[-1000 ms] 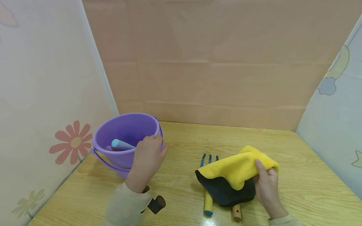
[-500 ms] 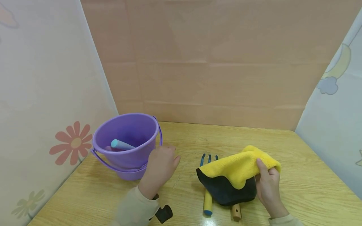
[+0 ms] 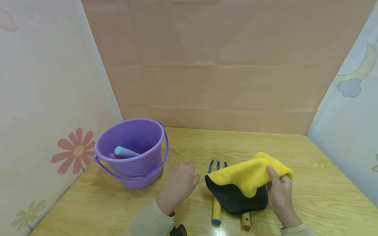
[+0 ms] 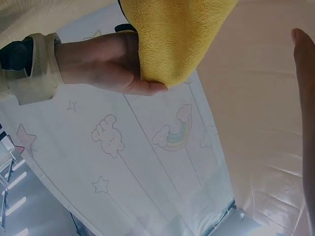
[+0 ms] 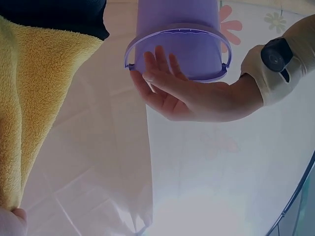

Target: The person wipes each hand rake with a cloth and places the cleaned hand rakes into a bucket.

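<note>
Away from the purple bucket (image 3: 133, 167), rightward and nearer, the left hand (image 3: 179, 184) has moved; its fingers are loosely bent, holding nothing. At right, the right hand (image 3: 280, 195) pinches a yellow-and-black cloth (image 3: 249, 173), which partly hides a three-pronged fork (image 3: 217, 209) and a wooden handle (image 3: 246, 221) on the worktop (image 3: 327, 173). Inside the bucket, at left, lies a light-blue rod (image 3: 125, 151).

The left grip (image 3: 180, 183) hovers with fingers (image 5: 161, 60) loosely bent while the right grip (image 3: 280, 196) pinches, thumb (image 3: 273, 176) uppermost.
</note>
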A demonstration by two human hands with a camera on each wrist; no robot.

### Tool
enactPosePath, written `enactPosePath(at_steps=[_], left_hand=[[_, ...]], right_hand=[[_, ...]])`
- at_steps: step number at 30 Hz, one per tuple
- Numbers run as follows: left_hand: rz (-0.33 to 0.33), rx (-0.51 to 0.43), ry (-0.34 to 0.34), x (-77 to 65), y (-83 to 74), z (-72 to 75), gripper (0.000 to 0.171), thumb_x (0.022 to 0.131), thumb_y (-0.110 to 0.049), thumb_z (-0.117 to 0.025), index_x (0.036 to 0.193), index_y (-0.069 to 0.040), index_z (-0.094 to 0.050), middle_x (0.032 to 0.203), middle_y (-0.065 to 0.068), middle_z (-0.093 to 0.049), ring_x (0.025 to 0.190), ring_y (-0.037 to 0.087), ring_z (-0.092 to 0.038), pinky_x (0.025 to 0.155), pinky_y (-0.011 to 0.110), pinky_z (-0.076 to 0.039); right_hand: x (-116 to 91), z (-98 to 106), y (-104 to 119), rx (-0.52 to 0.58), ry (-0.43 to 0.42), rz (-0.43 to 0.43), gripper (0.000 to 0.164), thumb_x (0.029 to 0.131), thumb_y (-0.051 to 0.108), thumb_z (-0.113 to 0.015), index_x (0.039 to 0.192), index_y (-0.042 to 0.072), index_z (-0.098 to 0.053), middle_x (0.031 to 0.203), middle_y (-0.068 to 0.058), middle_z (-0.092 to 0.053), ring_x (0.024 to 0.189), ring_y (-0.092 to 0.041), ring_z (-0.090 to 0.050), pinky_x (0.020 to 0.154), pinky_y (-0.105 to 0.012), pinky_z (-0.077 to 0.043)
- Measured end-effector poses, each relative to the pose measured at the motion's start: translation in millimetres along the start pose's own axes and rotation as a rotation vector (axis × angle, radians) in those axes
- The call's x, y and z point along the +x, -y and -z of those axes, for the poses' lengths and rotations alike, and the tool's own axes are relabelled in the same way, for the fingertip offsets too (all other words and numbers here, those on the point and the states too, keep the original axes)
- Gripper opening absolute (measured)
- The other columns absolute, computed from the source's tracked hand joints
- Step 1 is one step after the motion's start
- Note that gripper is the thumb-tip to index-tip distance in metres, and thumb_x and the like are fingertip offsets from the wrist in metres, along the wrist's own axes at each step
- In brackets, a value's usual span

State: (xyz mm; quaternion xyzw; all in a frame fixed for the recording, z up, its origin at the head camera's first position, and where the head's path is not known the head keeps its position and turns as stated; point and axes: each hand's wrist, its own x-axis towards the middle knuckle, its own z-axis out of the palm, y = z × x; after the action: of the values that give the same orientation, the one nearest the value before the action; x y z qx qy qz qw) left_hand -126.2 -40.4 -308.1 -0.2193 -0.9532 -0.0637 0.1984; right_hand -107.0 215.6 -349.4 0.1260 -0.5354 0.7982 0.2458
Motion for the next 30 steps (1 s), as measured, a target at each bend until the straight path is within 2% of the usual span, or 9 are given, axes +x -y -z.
enactPosePath(at_steps=[7, 13, 15, 17, 21, 25, 30], left_hand=[[-0.034, 0.023, 0.019, -6.2, -10.8, -15.8, 0.033, 0.074, -0.032, -0.074, 0.066, -0.011, -0.049, 0.051, -0.005, -0.039, 0.042, 0.005, -0.034, 0.037, 0.02, -0.028], [-0.05, 0.061, 0.028, -10.8, -20.7, -31.1, 0.03, 0.072, -0.033, -0.074, 0.072, -0.01, -0.055, 0.05, -0.005, -0.038, 0.042, 0.005, -0.031, 0.036, 0.021, -0.028], [-0.042, 0.053, 0.056, -11.7, -24.0, -35.7, 0.031, 0.073, -0.034, -0.073, 0.073, -0.01, -0.054, 0.05, -0.005, -0.038, 0.042, 0.005, -0.033, 0.036, 0.021, -0.029], [-0.008, 0.014, 0.133, -12.1, -27.4, -38.0, 0.03, 0.076, -0.036, -0.071, 0.076, -0.01, -0.056, 0.053, -0.005, -0.042, 0.045, 0.006, -0.04, 0.039, 0.023, -0.032], [0.032, -0.066, 0.243, -13.2, -32.5, -41.3, 0.029, 0.08, -0.038, -0.067, 0.079, -0.011, -0.058, 0.062, -0.003, -0.052, 0.055, 0.009, -0.053, 0.045, 0.026, -0.04], [0.017, -0.038, 0.268, -15.7, -36.3, -47.5, 0.033, 0.085, -0.039, -0.062, 0.084, -0.007, -0.059, 0.064, -0.001, -0.055, 0.057, 0.011, -0.055, 0.051, 0.027, -0.042], [0.027, 0.022, 0.286, -17.8, -41.9, -52.9, 0.04, 0.087, -0.042, -0.058, 0.089, -0.002, -0.059, 0.06, 0.001, -0.055, 0.052, 0.011, -0.053, 0.05, 0.027, -0.04]], right_hand=[[0, -1, 1, 0.003, 0.005, -0.009, 0.017, 0.097, 0.005, -0.041, 0.097, 0.005, -0.058, 0.093, 0.0, -0.057, 0.084, -0.007, -0.058, 0.074, -0.017, -0.047], [-1, 0, 0, 0.001, 0.008, -0.015, 0.019, 0.097, 0.005, -0.041, 0.095, 0.006, -0.059, 0.092, 0.001, -0.057, 0.083, -0.006, -0.058, 0.073, -0.017, -0.047], [-2, 0, -1, -0.003, 0.001, -0.018, 0.019, 0.097, 0.005, -0.041, 0.094, 0.006, -0.059, 0.092, 0.001, -0.057, 0.083, -0.006, -0.058, 0.072, -0.017, -0.047], [-2, 0, -1, -0.005, -0.004, -0.023, 0.019, 0.097, 0.005, -0.041, 0.094, 0.006, -0.059, 0.091, 0.001, -0.057, 0.082, -0.006, -0.057, 0.072, -0.017, -0.047], [-2, 0, -2, 0.004, -0.013, -0.033, 0.018, 0.096, 0.004, -0.041, 0.094, 0.006, -0.059, 0.091, 0.001, -0.057, 0.082, -0.006, -0.057, 0.072, -0.017, -0.047], [-2, -1, -2, 0.008, -0.006, -0.036, 0.019, 0.096, 0.003, -0.041, 0.095, 0.006, -0.06, 0.091, 0.001, -0.058, 0.082, -0.006, -0.058, 0.071, -0.017, -0.048], [-4, -2, -3, -0.019, -0.015, -0.042, 0.018, 0.096, 0.005, -0.042, 0.093, 0.007, -0.059, 0.09, 0.001, -0.056, 0.081, -0.006, -0.057, 0.069, -0.017, -0.047]])
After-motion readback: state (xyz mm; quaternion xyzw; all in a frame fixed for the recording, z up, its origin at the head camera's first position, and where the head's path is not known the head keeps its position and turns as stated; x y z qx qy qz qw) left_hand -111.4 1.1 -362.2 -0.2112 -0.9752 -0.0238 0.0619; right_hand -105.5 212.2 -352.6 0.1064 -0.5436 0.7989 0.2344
